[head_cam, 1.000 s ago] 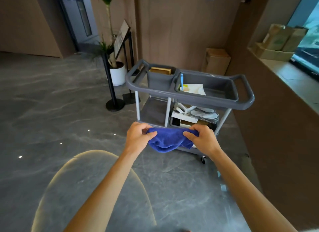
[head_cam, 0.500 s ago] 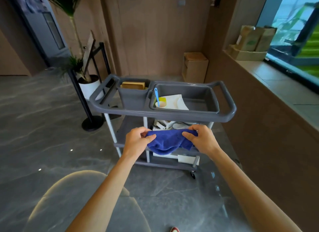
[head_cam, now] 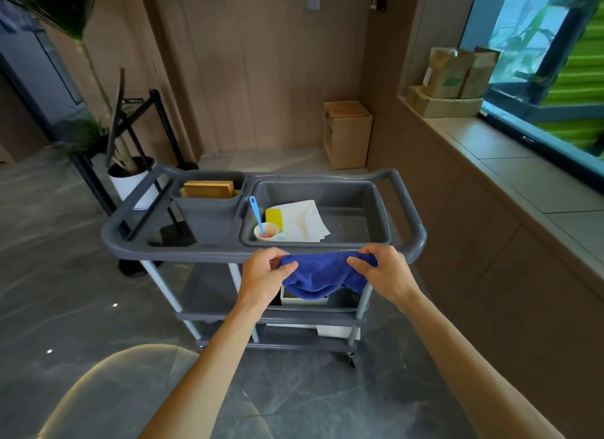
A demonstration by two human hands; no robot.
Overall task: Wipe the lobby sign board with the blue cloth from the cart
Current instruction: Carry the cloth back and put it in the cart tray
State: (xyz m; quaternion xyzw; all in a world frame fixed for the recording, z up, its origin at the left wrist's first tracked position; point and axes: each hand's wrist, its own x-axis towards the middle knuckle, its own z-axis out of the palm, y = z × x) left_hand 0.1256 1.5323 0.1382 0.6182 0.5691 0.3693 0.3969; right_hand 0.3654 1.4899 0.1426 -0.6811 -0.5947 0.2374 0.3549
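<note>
Progress is judged as early. At far left, the tilted dark-framed sign board on its black stand [head_cam: 116, 118] is being left untouched, well apart from the hands and seen edge-on, so no writing on it can be read. The soft blue microfibre cloth [head_cam: 322, 275] is being held stretched in front of the grey plastic three-tier cart [head_cam: 228, 250]: the left hand [head_cam: 264, 278] is pinched shut on one edge, the right hand [head_cam: 384, 275] on the other. Carrying and wiping are being left to do. No brand or label is legible anywhere.
</note>
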